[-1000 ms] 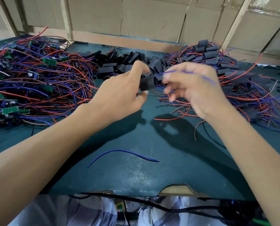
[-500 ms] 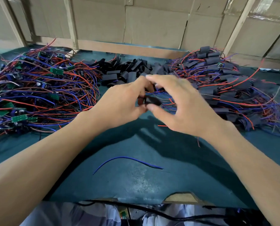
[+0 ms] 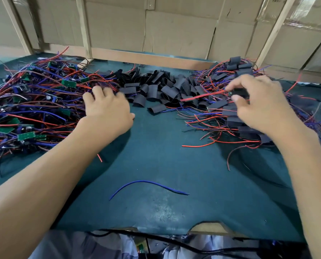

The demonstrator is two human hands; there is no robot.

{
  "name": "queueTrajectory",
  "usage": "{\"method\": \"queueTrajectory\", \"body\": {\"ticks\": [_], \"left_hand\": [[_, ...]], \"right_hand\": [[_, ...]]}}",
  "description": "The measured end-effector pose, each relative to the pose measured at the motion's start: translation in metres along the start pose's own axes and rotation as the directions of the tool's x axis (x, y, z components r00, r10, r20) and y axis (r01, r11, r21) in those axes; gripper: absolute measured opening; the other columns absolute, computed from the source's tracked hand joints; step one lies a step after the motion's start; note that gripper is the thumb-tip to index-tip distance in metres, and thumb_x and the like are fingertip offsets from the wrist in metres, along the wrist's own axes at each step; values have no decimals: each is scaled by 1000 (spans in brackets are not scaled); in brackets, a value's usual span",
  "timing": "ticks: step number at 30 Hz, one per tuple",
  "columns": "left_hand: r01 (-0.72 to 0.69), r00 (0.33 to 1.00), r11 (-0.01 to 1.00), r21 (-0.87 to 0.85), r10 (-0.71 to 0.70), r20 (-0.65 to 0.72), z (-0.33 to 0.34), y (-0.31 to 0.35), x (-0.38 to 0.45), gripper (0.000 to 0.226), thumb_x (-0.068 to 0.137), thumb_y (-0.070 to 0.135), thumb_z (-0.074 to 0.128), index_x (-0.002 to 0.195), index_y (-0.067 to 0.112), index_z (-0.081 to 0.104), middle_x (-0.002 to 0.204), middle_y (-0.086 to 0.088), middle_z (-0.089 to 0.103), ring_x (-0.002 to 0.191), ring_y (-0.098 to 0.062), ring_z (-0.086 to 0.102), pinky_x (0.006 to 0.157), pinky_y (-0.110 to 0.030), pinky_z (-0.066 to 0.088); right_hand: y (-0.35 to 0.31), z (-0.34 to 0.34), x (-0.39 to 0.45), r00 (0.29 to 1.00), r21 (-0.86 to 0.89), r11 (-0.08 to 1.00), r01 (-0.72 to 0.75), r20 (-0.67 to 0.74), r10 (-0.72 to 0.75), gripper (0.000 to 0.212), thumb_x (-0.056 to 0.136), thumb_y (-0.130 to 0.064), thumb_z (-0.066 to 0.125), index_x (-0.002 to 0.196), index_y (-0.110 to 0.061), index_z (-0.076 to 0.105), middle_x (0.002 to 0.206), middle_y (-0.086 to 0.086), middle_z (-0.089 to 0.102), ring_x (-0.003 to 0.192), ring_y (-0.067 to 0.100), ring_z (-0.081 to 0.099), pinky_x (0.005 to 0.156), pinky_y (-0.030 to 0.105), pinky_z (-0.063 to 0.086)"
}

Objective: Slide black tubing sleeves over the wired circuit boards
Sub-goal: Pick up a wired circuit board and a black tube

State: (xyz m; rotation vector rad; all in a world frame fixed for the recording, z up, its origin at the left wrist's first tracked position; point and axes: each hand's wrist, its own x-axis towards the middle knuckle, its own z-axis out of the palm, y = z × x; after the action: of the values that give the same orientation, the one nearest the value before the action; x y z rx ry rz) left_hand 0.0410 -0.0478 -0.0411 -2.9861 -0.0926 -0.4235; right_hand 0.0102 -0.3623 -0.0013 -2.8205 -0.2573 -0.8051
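At the far left lies the pile of unsleeved circuit boards (image 3: 34,107), small green rectangles tangled in thin red and blue insulated wires. The left hand (image 3: 107,111) rests palm-down at that pile's right edge, fingers loosely spread into the wires; whether it grips one cannot be told. It is the nearer hand to the next board, which lies directly under and left of its fingertips. Centre-rear, the loose black tubing sleeves (image 3: 156,88) form a heap of short, flattened, matte pieces, just right of that hand. At the right, the right hand (image 3: 257,101) pinches a sleeved board (image 3: 239,93) between thumb and fingers above the finished pile (image 3: 236,118); its red wire (image 3: 202,96) points left, long axis near-horizontal. A stray blue wire (image 3: 148,186) lies on the green mat (image 3: 165,156).
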Motion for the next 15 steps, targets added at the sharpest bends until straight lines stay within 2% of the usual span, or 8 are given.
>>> {"method": "queueTrajectory", "body": {"ticks": [2,4,7,10,12,14,15], "left_hand": [[8,998,999,46,-12,69,1,-5,4,33,96,37,57,116,11,60,129,-22,50,123,-38,39,103,-46,27],[-5,996,999,32,3,86,-1,-6,6,8,93,22,57,92,14,55,115,-18,58,116,-38,45,102,-47,26],[4,994,1000,28,-7,105,-5,-3,3,25,92,21,57,74,14,42,93,-12,52,107,-37,49,100,-48,26],[5,995,1000,19,-7,95,-5,-4,4,24,94,23,56,75,15,45,85,-8,45,98,-35,48,99,-47,26],[17,993,1000,-3,-16,115,-4,-3,3,23,94,20,57,75,13,47,82,-8,49,91,-33,45,100,-47,26],[32,994,999,35,-35,106,-4,0,1,13,94,22,56,88,11,55,105,-16,54,106,-37,45,102,-46,26],[49,995,993,105,-58,82,-3,1,0,18,93,25,55,102,10,59,121,-20,48,117,-38,39,103,-46,26]], "right_hand": [[3,1,4,992,-88,991,-97,71,103,38,81,0,61,99,-34,64,97,2,68,116,33,51,100,45,29],[2,0,4,986,-135,979,-150,56,159,41,77,1,60,92,-37,61,94,1,70,115,33,52,98,42,26],[2,2,4,974,-244,945,-220,-9,224,27,77,-5,64,84,-31,69,92,3,72,111,35,53,98,45,27],[3,4,4,924,-424,841,-335,29,382,15,87,-17,60,88,-21,75,99,12,69,112,38,50,97,46,29],[-2,4,1,903,-451,806,-383,3,431,16,86,-17,60,91,-17,74,99,17,68,112,39,48,95,44,29],[-14,3,-2,928,-390,848,-360,-51,370,20,81,-15,65,96,-20,77,100,18,68,112,40,47,95,45,28],[-21,3,-3,944,-336,883,-327,-84,318,27,78,-15,67,101,-23,78,103,18,69,113,40,47,96,46,28]]}}
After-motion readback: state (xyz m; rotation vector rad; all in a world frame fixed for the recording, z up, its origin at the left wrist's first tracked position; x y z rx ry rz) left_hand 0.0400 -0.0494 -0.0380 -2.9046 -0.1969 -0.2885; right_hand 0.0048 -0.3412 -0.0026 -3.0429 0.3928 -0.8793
